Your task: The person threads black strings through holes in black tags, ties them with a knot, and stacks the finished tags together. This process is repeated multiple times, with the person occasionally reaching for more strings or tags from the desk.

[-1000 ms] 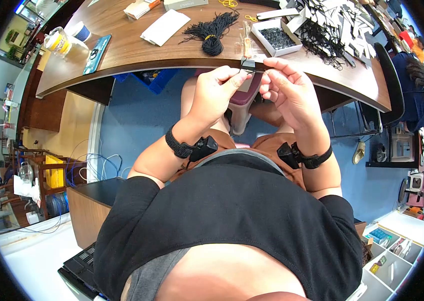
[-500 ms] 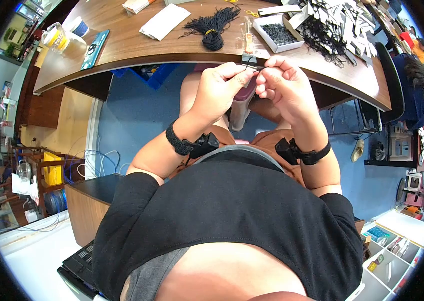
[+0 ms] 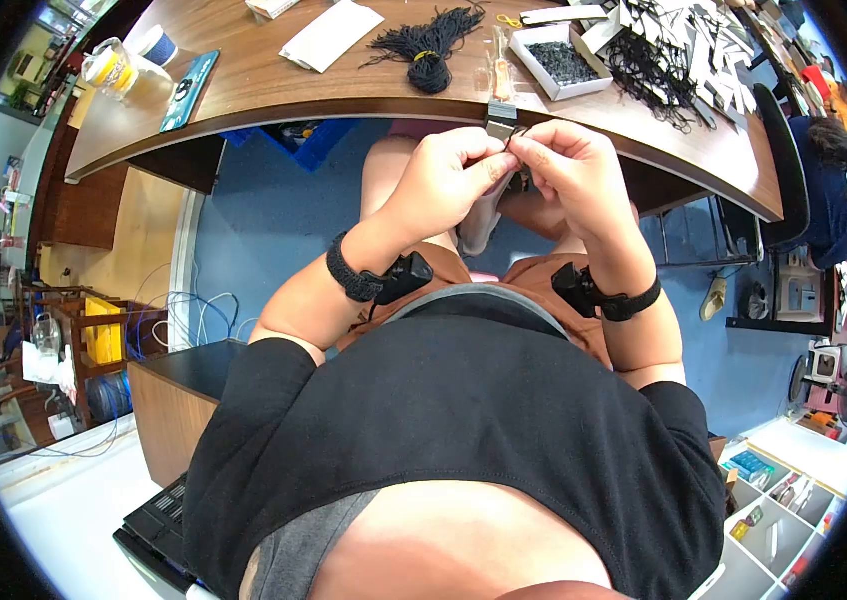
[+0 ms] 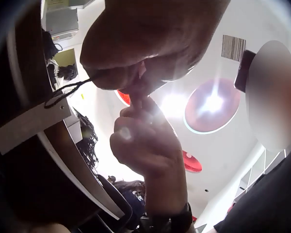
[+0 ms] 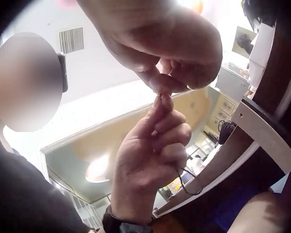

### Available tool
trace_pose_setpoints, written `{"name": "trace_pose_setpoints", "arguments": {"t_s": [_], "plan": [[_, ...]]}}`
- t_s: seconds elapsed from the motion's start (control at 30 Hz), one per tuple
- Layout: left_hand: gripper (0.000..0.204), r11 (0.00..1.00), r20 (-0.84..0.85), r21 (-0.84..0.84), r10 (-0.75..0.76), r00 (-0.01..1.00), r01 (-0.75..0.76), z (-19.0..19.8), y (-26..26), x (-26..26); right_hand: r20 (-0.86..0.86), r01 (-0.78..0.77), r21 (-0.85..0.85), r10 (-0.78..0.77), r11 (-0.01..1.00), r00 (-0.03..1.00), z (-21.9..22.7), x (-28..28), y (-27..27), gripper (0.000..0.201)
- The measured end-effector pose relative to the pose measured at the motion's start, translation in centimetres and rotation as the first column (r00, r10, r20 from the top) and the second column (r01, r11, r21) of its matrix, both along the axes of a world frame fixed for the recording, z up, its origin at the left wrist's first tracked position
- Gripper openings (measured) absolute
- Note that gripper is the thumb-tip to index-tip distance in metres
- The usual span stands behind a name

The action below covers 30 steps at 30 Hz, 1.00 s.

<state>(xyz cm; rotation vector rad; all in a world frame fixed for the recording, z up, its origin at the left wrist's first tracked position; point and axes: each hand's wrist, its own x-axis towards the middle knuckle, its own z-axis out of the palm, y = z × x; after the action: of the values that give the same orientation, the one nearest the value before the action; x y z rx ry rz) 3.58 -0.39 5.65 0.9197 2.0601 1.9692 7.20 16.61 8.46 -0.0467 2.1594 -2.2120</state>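
A hang tag [image 4: 31,127] with a small hole near one end dangles at the table's front edge. A thin black cord [image 4: 63,92] loops from the hole to the left hand. My left hand [image 3: 448,180] pinches this cord between thumb and forefinger, and a loop of it sticks out beside the fingers in the right wrist view. Directly opposite, my right hand [image 3: 578,175] has thumb and forefinger pinched together against the left fingertips. The bit of cord between the fingertips is mostly hidden by them.
On the wooden table [image 3: 243,90] lie a tied bundle of black cords [image 3: 428,65], a white box of small black pieces [image 3: 560,65] and a heap of corded tags [image 3: 678,60]. White paper [image 3: 331,35] and a plastic cup [image 3: 111,72] stand further left. A person sits at the right.
My right hand has closed in leftward, and its fingertips now meet those of the left hand. The tag has swung slightly and shows more of its face.
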Motion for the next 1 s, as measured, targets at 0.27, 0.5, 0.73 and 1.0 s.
{"name": "trace_pose_setpoints", "arguments": {"t_s": [0.27,0.5,0.73,1.0], "plan": [[0.017,0.977,0.355,0.119,-0.206,0.912,0.175,1.1,-0.7,-0.3,-0.476,0.186,0.344,0.001,0.920,0.879,-0.4,-0.1,0.5,0.021],[0.016,0.976,0.218,0.086,-0.212,0.953,0.198,0.1,-0.5,-0.7,-0.484,0.146,0.588,0.201,0.796,0.852,2.3,-0.3,1.0,0.026],[0.013,0.993,-0.087,-0.114,-0.048,0.995,0.038,0.9,-0.5,-0.2,-0.100,-0.051,0.495,0.115,0.867,0.988,2.5,-0.4,1.3,0.013],[0.011,0.987,-0.271,-0.155,-0.006,0.963,-0.038,1.0,-0.2,-0.2,-0.096,-0.087,0.455,0.147,0.886,0.984,2.4,-0.2,1.9,0.014]]}}
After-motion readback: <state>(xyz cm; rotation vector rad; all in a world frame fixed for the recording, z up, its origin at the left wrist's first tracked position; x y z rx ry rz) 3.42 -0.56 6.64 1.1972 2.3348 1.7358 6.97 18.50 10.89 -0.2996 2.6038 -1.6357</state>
